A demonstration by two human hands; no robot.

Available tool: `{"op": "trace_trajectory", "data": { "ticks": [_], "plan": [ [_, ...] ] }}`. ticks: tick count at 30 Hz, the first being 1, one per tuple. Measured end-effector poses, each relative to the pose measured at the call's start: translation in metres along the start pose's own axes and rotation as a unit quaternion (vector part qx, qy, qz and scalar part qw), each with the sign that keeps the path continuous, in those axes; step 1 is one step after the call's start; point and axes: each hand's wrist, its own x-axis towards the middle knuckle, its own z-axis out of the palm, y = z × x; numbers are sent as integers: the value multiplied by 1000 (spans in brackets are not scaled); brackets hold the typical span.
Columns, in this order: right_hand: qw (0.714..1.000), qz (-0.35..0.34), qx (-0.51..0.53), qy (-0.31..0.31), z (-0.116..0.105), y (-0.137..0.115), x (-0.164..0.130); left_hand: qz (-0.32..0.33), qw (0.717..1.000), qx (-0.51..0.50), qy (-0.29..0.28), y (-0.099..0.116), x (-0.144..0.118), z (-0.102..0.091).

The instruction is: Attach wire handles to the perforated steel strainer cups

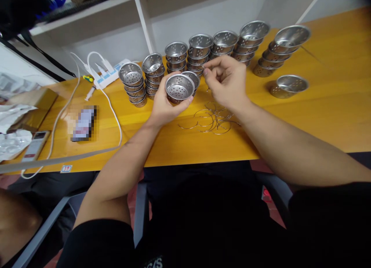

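Nearest to us on the wooden table [179, 144] lies a loose tangle of thin wire rings [213, 119], which we take as our landmark. Just behind and to the left of the rings, our left hand [165, 106] is closed around a perforated steel cup [179, 87], fingers wrapped under its wall, open mouth facing us. Directly behind the rings, our right hand [227, 82] has its fingertips pinched narrowly together beside the cup; we cannot tell whether a wire sits between them. Far left of the rings, a white cable [116, 121] runs back to a power strip [108, 73]. Beyond the rings stands a row of stacked perforated cups [199, 51], and a single cup [288, 85] rests well to the right of the rings.
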Motion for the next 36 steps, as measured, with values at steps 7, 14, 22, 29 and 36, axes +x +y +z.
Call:
{"op": "trace_trajectory", "data": {
  "ticks": [7,14,22,29,36],
  "plan": [
    [997,-50,57,20,7,19,7,-35,999,0,30,5,2,2],
    [995,-80,64,7,8,27,10,-37,999,-29,23,-2,-1,5],
    [993,-96,69,3,8,40,12,-47,998,-15,36,14,4,-1],
    [994,-86,68,0,7,34,9,-58,998,-6,22,13,2,1],
    [994,-82,72,3,10,27,11,-69,996,-40,34,10,0,5]
  ]
}}
